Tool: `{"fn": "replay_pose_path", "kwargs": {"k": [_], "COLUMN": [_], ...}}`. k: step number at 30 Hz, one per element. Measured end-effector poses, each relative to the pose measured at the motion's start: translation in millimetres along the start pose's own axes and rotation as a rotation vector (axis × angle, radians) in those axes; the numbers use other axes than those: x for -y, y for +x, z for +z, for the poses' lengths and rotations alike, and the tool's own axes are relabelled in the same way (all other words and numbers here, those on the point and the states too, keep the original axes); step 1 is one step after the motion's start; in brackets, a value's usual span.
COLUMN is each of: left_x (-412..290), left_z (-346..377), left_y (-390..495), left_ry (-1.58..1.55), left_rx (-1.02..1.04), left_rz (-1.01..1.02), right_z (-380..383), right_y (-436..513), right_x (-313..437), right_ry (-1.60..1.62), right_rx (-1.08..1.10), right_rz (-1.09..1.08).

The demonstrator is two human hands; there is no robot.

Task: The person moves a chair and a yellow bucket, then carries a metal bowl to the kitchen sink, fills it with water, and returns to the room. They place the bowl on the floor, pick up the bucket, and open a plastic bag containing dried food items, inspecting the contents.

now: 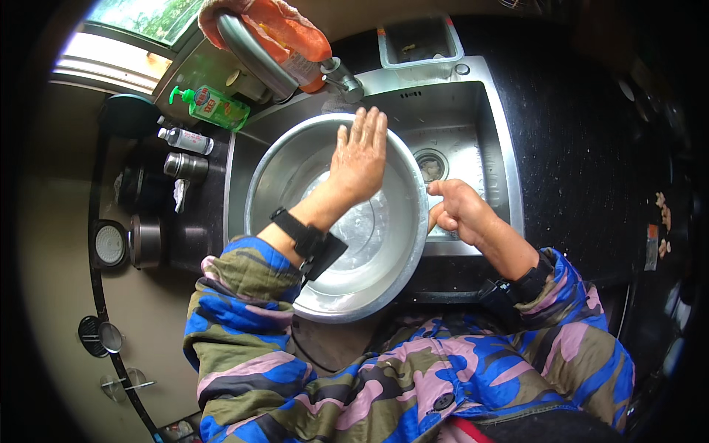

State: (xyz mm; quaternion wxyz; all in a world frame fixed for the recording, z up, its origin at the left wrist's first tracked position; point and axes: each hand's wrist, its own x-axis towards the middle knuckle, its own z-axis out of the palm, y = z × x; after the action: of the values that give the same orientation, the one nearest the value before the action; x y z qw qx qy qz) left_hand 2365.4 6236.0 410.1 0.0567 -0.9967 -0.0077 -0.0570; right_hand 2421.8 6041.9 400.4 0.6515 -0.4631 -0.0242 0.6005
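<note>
A large round metal basin (360, 238) rests partly over the stainless steel sink (501, 166), its near side reaching past the sink's front edge. Water appears to lie in the basin. My left hand (363, 158) is held flat above the basin, fingers straight and close together, fingertips at the far rim below the faucet (257, 55). At the basin's right rim is my right hand (462, 213), fingers partly bent; whether it grips the rim cannot be told. To the right of the basin, pale scraps sit in the sink drain (431, 166).
A green pump bottle (219, 108), a small clear bottle (185, 140) and a metal canister (186, 166) stand left of the sink. An orange cloth (299, 30) drapes over the faucet. Behind the sink is a rectangular container (421, 62). Pale scraps (664, 213) lie far right.
</note>
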Motion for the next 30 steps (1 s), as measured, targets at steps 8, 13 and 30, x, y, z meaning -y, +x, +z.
{"fn": "replay_pose_path", "kwargs": {"k": [8,13,30], "left_x": [-48.9,-75.4,-10.6], "left_z": [-50.0,-63.2,-45.6], "left_y": [-63.2,-101.6,-301.1], "left_ry": [-0.400,-0.580,-0.103], "left_rx": [0.267,0.257,0.130], "left_rz": [0.252,0.226,-0.356], "right_z": [0.6,3.3,7.7], "right_y": [4.8,1.2,3.7], "right_x": [-4.6,-4.1,3.4], "right_ry": [-0.139,-0.068,-0.358], "right_rx": [0.048,0.106,-0.191], "right_rz": [0.044,-0.054,-0.103]}}
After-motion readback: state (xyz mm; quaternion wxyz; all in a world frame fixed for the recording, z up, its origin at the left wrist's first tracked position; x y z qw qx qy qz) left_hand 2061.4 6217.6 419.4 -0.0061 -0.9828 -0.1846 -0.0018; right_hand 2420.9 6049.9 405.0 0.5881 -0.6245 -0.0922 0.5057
